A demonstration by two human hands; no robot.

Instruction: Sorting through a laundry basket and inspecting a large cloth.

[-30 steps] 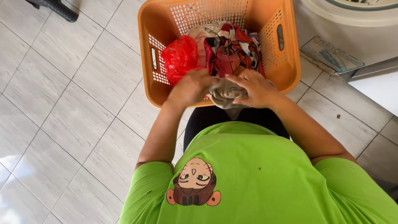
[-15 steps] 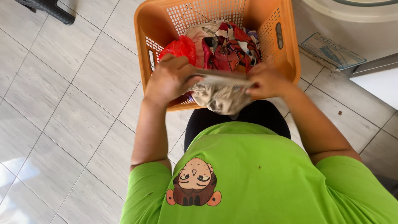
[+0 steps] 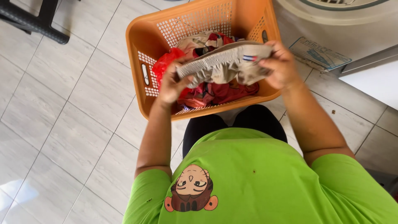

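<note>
Your left hand and right hand each clamp one end of a grey garment with a ribbed waistband, stretched between them above the orange laundry basket. Inside the basket: red and patterned clothes, piled loosely.

One head-worn view looks steeply down past the person's green shirt at the tiled floor. It sits close above the basket, which fills the upper middle.
</note>
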